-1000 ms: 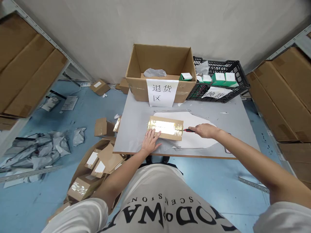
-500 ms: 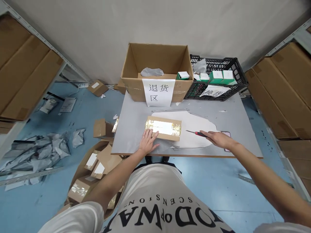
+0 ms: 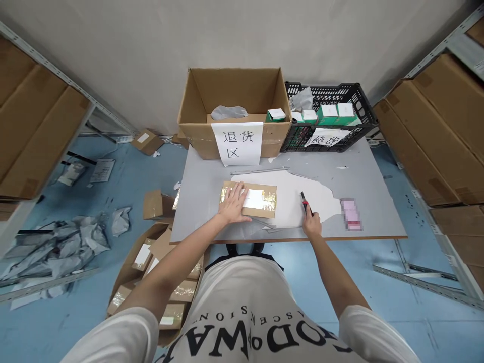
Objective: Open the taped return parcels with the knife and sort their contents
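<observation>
We observe both arms extended forward from the torso, bare from the short sleeves down. Our left arm runs diagonally up and to the right, elbow slightly bent, wrist straight. The left hand (image 3: 235,204) lies palm down, fingers spread and flat, thumb angled out to the right, pressing on the surface beneath it. Our right arm reaches up and slightly left, forearm nearly straight, wrist level. The right hand (image 3: 312,225) is curled into a closed grip, knuckles upward, fingers wrapped round a slim handle that projects beyond the fist. The two hands sit apart, the right lower and nearer the body than the left.
</observation>
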Motion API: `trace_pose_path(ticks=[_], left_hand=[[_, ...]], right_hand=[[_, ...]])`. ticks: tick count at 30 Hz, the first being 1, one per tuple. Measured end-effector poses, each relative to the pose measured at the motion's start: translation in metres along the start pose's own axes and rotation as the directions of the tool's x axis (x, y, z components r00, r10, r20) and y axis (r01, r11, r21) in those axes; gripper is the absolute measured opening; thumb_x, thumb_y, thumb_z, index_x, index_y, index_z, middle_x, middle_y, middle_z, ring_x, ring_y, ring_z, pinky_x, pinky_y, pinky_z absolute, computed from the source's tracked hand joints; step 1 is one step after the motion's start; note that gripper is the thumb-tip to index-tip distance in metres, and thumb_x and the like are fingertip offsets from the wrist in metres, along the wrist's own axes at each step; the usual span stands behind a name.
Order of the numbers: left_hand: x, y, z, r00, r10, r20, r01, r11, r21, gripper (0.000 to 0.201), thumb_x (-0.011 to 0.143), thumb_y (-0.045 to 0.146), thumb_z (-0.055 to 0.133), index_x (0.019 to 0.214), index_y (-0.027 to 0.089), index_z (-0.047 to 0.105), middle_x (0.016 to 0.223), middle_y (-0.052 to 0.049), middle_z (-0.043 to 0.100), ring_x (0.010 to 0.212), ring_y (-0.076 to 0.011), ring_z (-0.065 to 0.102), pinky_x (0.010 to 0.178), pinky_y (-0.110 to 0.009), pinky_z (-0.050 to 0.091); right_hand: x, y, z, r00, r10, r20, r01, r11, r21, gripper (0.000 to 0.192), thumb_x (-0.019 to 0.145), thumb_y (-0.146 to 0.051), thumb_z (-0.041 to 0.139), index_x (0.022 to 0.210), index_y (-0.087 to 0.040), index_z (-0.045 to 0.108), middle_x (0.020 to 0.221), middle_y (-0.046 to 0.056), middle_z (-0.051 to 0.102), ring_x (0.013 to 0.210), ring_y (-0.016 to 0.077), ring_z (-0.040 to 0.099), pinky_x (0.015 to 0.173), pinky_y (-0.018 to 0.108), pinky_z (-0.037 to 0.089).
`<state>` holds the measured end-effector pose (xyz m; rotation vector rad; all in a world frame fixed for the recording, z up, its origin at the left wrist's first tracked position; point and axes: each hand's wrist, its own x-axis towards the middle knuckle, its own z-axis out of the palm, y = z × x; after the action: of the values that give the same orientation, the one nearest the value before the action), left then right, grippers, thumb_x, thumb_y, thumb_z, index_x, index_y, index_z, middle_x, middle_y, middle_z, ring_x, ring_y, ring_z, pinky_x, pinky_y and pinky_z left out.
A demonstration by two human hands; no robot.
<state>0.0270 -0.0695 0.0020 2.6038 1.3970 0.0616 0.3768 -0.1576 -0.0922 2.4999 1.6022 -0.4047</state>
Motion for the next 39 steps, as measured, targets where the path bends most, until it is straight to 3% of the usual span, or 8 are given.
trace_pose_path(ticks=[3, 7, 13, 21, 28, 32, 35, 39], left_hand=[[0.024, -0.005, -0.004, 0.993, 0.075, 0.094, -0.078, 0.997, 0.023, 0.134, 0.048, 0.077, 0.062, 0.146, 0.005, 0.008, 0.152, -0.026, 0.008, 0.14, -0.0407, 0.004, 0.11, -0.052, 0.003], [0.035, -0.009, -0.005, 0.973, 0.095, 0.21, -0.108, 0.993, 0.051, 0.131, 0.047, 0.072, 0.065, 0.146, 0.007, 0.009, 0.151, -0.026, 0.013, 0.139, -0.0424, 0.006, 0.108, -0.056, 0.0], [0.03, -0.009, -0.007, 0.986, 0.097, 0.135, -0.103, 0.994, 0.041, 0.132, 0.041, 0.065, 0.07, 0.144, 0.005, 0.015, 0.141, -0.026, 0.03, 0.131, -0.0418, 0.024, 0.109, -0.054, 0.004], [0.028, -0.028, -0.009, 0.996, 0.031, 0.088, -0.032, 0.999, 0.011, 0.134, 0.037, 0.063, 0.073, 0.143, 0.008, 0.013, 0.139, -0.025, 0.029, 0.129, -0.0425, 0.023, 0.108, -0.055, 0.005], [0.034, -0.046, -0.012, 0.995, -0.043, 0.088, 0.042, 0.999, 0.014, 0.133, 0.038, 0.063, 0.073, 0.144, 0.008, 0.011, 0.14, -0.025, 0.028, 0.13, -0.0427, 0.022, 0.108, -0.056, 0.006], [0.037, -0.048, -0.012, 0.987, -0.072, 0.142, 0.069, 0.997, 0.03, 0.135, 0.04, 0.066, 0.071, 0.144, 0.007, 0.01, 0.144, -0.028, 0.022, 0.133, -0.0444, 0.017, 0.106, -0.06, 0.005], [0.04, -0.045, -0.014, 0.976, -0.105, 0.192, 0.097, 0.994, 0.051, 0.137, 0.04, 0.07, 0.07, 0.145, 0.006, 0.009, 0.147, -0.03, 0.014, 0.136, -0.0461, 0.01, 0.105, -0.063, 0.003], [0.051, -0.037, -0.019, 0.969, -0.1, 0.227, 0.086, 0.994, 0.069, 0.139, 0.041, 0.074, 0.067, 0.146, 0.006, 0.005, 0.151, -0.029, 0.002, 0.137, -0.0468, 0.001, 0.104, -0.064, 0.003]], right_hand=[[0.001, -0.007, 0.013, 0.995, 0.068, 0.069, -0.067, 0.998, -0.023, 0.064, 0.091, -0.027, 0.027, 0.15, -0.024, 0.001, 0.113, 0.018, 0.043, 0.104, 0.0317, 0.049, 0.079, 0.042, 0.042], [-0.002, -0.015, 0.021, 0.995, 0.069, 0.074, -0.068, 0.997, -0.026, 0.07, 0.088, -0.024, 0.03, 0.149, -0.02, -0.003, 0.114, 0.02, 0.042, 0.105, 0.0335, 0.047, 0.081, 0.044, 0.042], [-0.002, -0.022, 0.035, 0.998, 0.053, 0.04, -0.053, 0.999, 0.007, 0.062, 0.089, -0.023, 0.025, 0.149, -0.019, 0.012, 0.111, 0.018, 0.043, 0.104, 0.0318, 0.048, 0.08, 0.042, 0.043], [0.009, -0.033, 0.049, 0.999, 0.039, 0.037, -0.04, 0.999, 0.028, 0.06, 0.09, -0.023, 0.026, 0.148, -0.023, 0.012, 0.119, 0.018, 0.04, 0.109, 0.0317, 0.046, 0.084, 0.041, 0.042], [0.008, -0.041, 0.044, 1.0, 0.026, 0.015, -0.027, 0.998, 0.049, 0.062, 0.089, -0.03, 0.032, 0.148, -0.023, 0.014, 0.133, 0.019, 0.032, 0.118, 0.0338, 0.037, 0.091, 0.046, 0.038], [0.008, -0.041, 0.035, 0.999, 0.003, 0.053, -0.005, 1.0, 0.019, 0.065, 0.089, -0.036, 0.035, 0.148, -0.022, 0.012, 0.131, 0.019, 0.034, 0.115, 0.0335, 0.039, 0.085, 0.045, 0.042], [0.01, -0.042, 0.027, 0.993, -0.021, 0.115, 0.021, 1.0, 0.003, 0.064, 0.089, -0.03, 0.034, 0.148, -0.021, 0.012, 0.124, 0.019, 0.041, 0.111, 0.0321, 0.042, 0.08, 0.042, 0.045], [0.014, -0.045, 0.013, 0.989, -0.007, 0.151, 0.001, 0.999, 0.036, 0.066, 0.086, -0.018, 0.033, 0.149, -0.019, 0.011, 0.124, 0.02, 0.041, 0.112, 0.0306, 0.045, 0.085, 0.041, 0.044]])
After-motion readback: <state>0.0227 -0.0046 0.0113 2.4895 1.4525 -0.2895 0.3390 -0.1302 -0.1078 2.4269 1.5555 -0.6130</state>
